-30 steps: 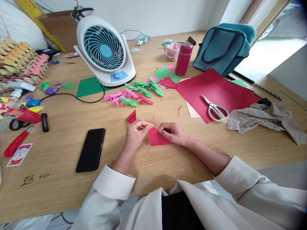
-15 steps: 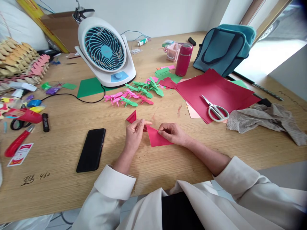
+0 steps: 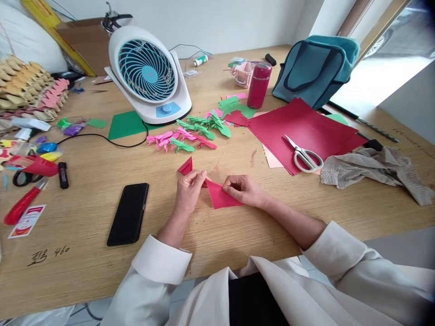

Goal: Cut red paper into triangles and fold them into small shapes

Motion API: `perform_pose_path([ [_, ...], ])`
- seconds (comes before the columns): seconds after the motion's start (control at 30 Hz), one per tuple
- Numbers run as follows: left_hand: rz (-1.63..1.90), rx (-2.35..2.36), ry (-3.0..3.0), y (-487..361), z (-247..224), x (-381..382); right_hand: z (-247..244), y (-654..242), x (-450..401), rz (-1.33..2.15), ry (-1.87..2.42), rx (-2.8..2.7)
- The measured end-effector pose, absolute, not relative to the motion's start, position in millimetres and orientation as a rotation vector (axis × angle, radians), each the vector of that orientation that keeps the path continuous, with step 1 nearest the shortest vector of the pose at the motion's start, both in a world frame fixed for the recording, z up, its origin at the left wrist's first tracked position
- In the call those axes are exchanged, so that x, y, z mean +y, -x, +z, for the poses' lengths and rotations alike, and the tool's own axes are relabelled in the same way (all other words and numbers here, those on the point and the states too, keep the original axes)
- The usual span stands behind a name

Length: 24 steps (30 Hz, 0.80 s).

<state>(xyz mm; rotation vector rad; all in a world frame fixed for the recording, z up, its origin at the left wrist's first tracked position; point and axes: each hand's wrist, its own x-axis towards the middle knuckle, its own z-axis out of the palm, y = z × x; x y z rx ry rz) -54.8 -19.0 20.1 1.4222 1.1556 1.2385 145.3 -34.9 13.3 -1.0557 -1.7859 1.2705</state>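
Observation:
A folded piece of red paper [image 3: 222, 197] is held just over the table between both hands. My left hand [image 3: 189, 188] pinches its upper left corner between thumb and finger. On the other side, my right hand [image 3: 245, 190] grips the upper right edge, with the fingers curled and part of the sheet hidden beneath them. Just beyond my left hand lies a small red folded paper triangle [image 3: 186, 166]. Farther back sit several folded paper figures in pink [image 3: 166, 137], green [image 3: 205, 127] and red [image 3: 205, 141].
Scissors [image 3: 302, 154] rest on red paper sheets [image 3: 306, 127] at the right, beside a grey cloth [image 3: 370, 174]. A black phone [image 3: 129, 213] lies left of my hands. Behind stand a fan [image 3: 147, 74], a red flask [image 3: 260, 85] and a teal bag [image 3: 316, 68].
My left index finger, stretched out over the paper before, is now drawn in to the thumb at the corner. The right hand keeps its grip. The view has shifted slightly.

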Motion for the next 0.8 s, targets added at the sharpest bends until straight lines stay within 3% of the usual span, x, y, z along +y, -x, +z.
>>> perform_pose_path([
  [0.33,1.031,1.099,-1.347,42,10,-24,11,-147,-33,1.296,1.099,-1.703],
  [0.57,1.087,1.107,-1.084,44,13,-21,2,-143,-30,1.406,0.846,-1.512],
  [0.8,1.027,1.039,-1.021,43,13,-23,4,-147,-33,1.148,0.848,-1.758],
])
